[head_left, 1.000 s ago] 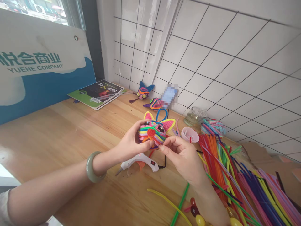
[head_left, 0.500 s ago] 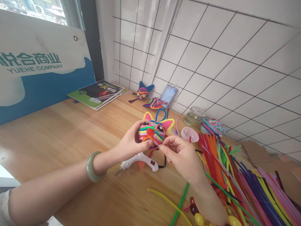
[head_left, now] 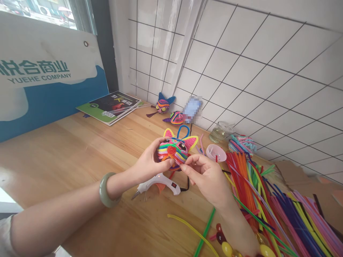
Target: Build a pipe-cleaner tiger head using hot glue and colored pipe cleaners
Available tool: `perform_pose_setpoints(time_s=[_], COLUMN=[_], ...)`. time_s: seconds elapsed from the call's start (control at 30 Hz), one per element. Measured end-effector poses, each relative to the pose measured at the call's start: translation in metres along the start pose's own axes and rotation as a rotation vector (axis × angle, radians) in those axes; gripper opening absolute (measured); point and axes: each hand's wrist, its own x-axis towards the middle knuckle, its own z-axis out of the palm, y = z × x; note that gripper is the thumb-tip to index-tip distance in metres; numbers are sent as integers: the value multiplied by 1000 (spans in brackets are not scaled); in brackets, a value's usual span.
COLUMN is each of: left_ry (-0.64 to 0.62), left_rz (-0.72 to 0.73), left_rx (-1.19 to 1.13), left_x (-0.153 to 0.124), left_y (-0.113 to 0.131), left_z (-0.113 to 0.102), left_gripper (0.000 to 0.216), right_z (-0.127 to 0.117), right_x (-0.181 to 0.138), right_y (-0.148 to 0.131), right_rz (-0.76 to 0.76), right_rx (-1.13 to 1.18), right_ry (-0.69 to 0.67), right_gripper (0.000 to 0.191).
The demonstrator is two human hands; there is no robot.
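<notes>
My left hand [head_left: 154, 159] is wrapped round the left side of a striped pipe-cleaner cat head [head_left: 174, 150], thumb across its lower front. The head has pink ears edged in yellow, dark shiny eyes, a red coiled nose and a blue loop on top. At its lower right edge, thumb and forefinger of my right hand [head_left: 205, 175] are pinched together, touching it near a small pink bit; the fingers partly cover this spot. Just below lies a white glue gun [head_left: 159, 182] with a small lit light, its nozzle pointing left.
Two striped pipe-cleaner figures [head_left: 163, 104] stand by the tiled wall near a blurred phone [head_left: 192, 109]. To the right are a glass jar [head_left: 220, 132], a pink bowl [head_left: 215, 153] and bundles of pipe cleaners [head_left: 242, 178]. A magazine [head_left: 112, 107] lies at back left.
Hardly anything differs. The cat head has tipped very slightly in my hands, its ears a touch lower; both hands keep their grip and place.
</notes>
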Motion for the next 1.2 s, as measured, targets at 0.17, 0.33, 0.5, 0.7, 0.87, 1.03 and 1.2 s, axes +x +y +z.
perform_pose_setpoints(time_s=[0.17, 0.33, 0.5, 0.7, 0.87, 1.03, 1.2], left_ry=[3, 1, -2, 2, 12, 26, 36], left_rz=[-3, 1, -5, 4, 14, 22, 35], left_rx=[12, 5, 4, 23, 22, 25, 23], left_x=[0, 0, -1, 0, 1, 1, 3], left_y=[0, -1, -1, -1, -2, 0, -3], left_z=[0, 1, 1, 0, 0, 2, -2], left_gripper=[63, 63, 65, 64, 63, 62, 62], right_z=[0, -1, -1, 0, 0, -1, -4], right_x=[1, 0, -1, 0, -1, -2, -4], right_y=[-1, -2, -1, -1, -1, -3, -7], right_rz=[2, 3, 11, 8, -1, -39, -103], right_rx=[-8, -22, -22, -18, -47, -86, -84], right_ry=[-1, 2, 1, 3, 22, 68, 134], right_gripper=[23, 22, 22, 23, 23, 20, 21])
